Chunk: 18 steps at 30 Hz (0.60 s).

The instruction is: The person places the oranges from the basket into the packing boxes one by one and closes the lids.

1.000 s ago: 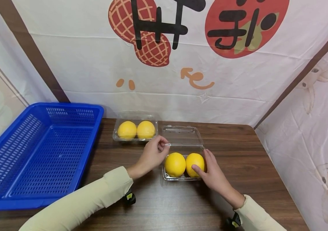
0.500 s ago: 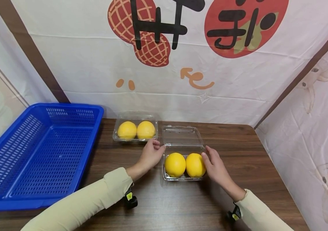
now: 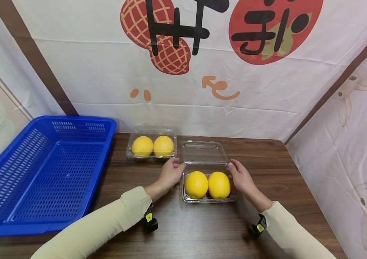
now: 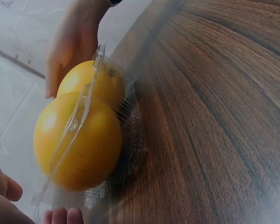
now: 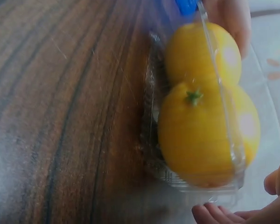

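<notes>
In the head view, a clear plastic clamshell box [image 3: 209, 200] lies on the table with its lid [image 3: 203, 151] folded back. Two round yellow fruits, like oranges, sit side by side in it: a left fruit [image 3: 196, 185] and a right fruit [image 3: 219, 185]. My left hand [image 3: 169, 175] is at the box's left end, near the hinge corner. Opposite it, my right hand [image 3: 244, 178] is at the right end. Both wrist views show thumb and fingers apart, with fingertips [image 5: 213, 213] close to the box's end; whether they touch it is unclear.
A blue slotted plastic basket [image 3: 104, 172] stands on the left. Behind my left hand is another clear box [image 3: 152, 130] with two yellow fruits under its shut lid. A printed cloth wall [image 3: 183, 108] rises behind the wooden table [image 3: 254, 151].
My right hand has drawn its thumb off the right fruit and shifted to the box's right hinge corner. My left hand has backed slightly left from the hinge. The box stays in place.
</notes>
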Available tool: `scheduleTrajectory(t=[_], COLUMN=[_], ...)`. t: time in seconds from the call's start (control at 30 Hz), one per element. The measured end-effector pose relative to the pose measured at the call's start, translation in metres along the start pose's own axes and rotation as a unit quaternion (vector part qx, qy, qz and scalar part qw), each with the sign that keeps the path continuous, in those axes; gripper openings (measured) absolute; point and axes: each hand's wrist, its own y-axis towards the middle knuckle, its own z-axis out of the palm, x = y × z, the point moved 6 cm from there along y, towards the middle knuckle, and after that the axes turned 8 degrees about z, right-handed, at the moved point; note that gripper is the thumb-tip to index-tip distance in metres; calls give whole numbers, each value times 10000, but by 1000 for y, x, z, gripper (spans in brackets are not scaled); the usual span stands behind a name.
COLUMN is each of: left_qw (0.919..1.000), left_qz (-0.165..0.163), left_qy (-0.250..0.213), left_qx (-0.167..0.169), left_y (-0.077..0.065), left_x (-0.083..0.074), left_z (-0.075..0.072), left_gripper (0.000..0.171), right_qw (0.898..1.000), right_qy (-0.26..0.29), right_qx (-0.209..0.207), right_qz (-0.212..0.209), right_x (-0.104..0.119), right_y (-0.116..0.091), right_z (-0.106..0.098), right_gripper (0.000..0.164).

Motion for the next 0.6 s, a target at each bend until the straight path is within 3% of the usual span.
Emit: scheduleTrajectory(t=[0.23,0.6], left_qw=[9999,9995], left_qz=[11,125], left_qy=[-144,-293], left_qx=[53,61], left_y=[2,6], left_x=[1,3], left_z=[6,5], left_gripper=[46,46], right_qw=[9984,9960], right_qy=[482,785], right_qx=[178,374], right_qz=[221,187], right_x=[-8,-12], right_y=[13,16], right_z=[8,12], right_gripper=[53,51])
